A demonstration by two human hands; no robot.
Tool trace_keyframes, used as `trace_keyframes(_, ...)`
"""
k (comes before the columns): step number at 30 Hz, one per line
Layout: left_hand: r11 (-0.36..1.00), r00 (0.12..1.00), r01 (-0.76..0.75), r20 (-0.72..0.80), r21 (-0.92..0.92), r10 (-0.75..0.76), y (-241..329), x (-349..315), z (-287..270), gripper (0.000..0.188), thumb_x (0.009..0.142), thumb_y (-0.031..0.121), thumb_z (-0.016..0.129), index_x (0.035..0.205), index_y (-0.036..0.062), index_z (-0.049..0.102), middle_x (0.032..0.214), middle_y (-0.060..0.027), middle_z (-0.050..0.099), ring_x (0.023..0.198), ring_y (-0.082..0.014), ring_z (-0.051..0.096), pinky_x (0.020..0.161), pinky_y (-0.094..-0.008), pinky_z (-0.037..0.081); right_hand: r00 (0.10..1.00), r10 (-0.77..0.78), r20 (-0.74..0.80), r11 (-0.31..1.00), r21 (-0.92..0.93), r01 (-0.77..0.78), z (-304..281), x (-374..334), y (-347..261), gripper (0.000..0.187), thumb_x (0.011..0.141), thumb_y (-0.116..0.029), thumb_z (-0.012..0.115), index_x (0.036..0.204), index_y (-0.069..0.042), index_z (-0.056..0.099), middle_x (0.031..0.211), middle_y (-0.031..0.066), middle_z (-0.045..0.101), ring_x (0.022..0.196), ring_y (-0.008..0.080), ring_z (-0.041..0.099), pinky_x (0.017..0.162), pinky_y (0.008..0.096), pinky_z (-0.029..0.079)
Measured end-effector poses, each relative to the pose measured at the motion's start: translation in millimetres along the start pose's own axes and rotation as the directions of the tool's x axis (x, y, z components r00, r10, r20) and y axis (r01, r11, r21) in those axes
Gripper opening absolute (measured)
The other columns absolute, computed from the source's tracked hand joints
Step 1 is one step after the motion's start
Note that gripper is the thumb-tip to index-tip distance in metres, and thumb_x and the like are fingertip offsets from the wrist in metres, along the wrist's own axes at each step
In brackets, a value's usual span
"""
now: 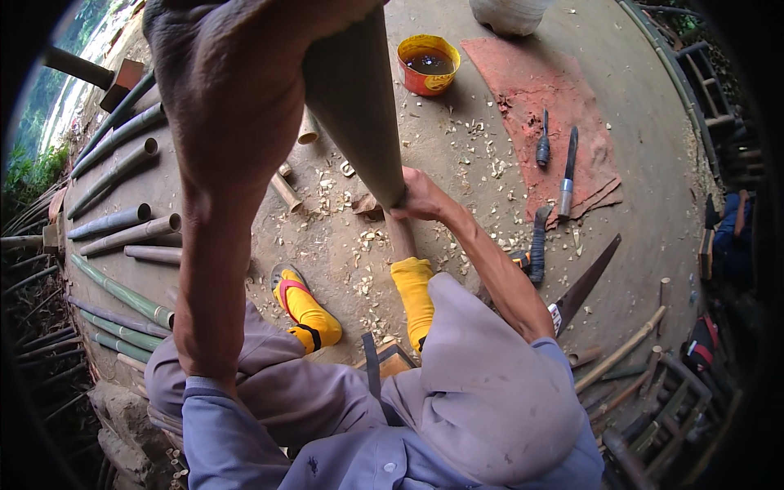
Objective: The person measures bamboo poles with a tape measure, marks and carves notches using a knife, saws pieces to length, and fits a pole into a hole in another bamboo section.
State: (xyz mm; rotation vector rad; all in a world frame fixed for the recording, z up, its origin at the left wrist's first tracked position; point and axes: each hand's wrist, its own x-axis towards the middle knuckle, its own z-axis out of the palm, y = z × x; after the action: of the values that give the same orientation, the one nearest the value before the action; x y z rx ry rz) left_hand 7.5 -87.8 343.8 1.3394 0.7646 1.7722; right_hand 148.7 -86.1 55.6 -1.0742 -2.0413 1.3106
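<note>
A thick grey-green bamboo pole point(355, 106) slants down across the middle, its upper part running out of view at the top. My left hand point(233, 73) looms close at the top, wrapped around the pole's upper part, with its fingertips cut off. Around the pole's lower end closes my right hand point(423, 196), fingers partly behind it. Just below that end, a brown rounded shape point(400, 238) comes out of yellow cloth point(412, 294) beside my right knee; I cannot tell what it is. My left foot point(314, 318) wears a yellow sock and a red-strapped sandal.
Pale chips litter the ground. Bamboo lengths point(122, 224) lie at left. Ahead stands a yellow-red tub point(429, 65) of dark liquid. A red cloth point(563, 122) bears a slim tool point(543, 139) and a knife point(568, 167). A saw point(588, 282) and dark-handled tool point(538, 245) lie at right.
</note>
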Motion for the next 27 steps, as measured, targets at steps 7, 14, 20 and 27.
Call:
trace_keyframes(7,0.996,0.991,-0.063,0.123,0.065,0.054,4,-5,5,0.024,0.073,0.016,0.072,0.087,0.0006,0.06,0.075,-0.0051,0.06,0.065,-0.0143,0.058,0.063,-0.0277,0.048,0.995,-0.004,-0.097,0.999,0.04,0.008,-2,-9,-6,0.059,0.065,-0.008,0.066,0.122,-0.008,0.051,0.106,0.0122,0.062,0.096,0.0253,0.061,0.085,0.0347,0.05)
trace_keyframes(14,0.986,0.979,-0.107,0.188,0.126,0.082,2,-21,8,0.036,0.071,0.02,0.075,0.094,0.0009,0.055,0.083,-0.0067,0.057,0.073,-0.0163,0.056,0.068,-0.0303,0.046,0.872,0.321,-0.37,0.938,0.253,-0.238,-13,-76,42,0.055,0.071,-0.002,0.061,0.125,-0.004,0.051,0.105,0.0087,0.061,0.093,0.0152,0.06,0.081,0.0294,0.052)
trace_keyframes(20,0.979,0.972,-0.138,0.212,0.153,0.104,1,-25,11,0.047,0.068,0.023,0.076,0.1,0.0011,0.05,0.089,-0.0082,0.054,0.08,-0.018,0.054,0.073,-0.0325,0.044,0.806,0.386,-0.449,0.912,0.318,-0.259,6,-119,51,0.046,0.074,0.0,0.059,0.12,-0.002,0.054,0.091,0.0078,0.065,0.082,0.0146,0.064,0.075,0.027,0.053)
trace_keyframes(27,0.975,0.969,-0.137,0.227,0.173,0.096,-2,-31,14,0.06,0.066,0.027,0.078,0.107,0.0014,0.045,0.096,-0.0098,0.051,0.088,-0.0199,0.051,0.079,-0.0351,0.043,0.792,0.412,-0.451,0.902,0.322,-0.286,32,-135,70,0.042,0.074,0.001,0.058,0.116,-0.003,0.057,0.087,0.0073,0.067,0.079,0.0145,0.065,0.073,0.0278,0.053)
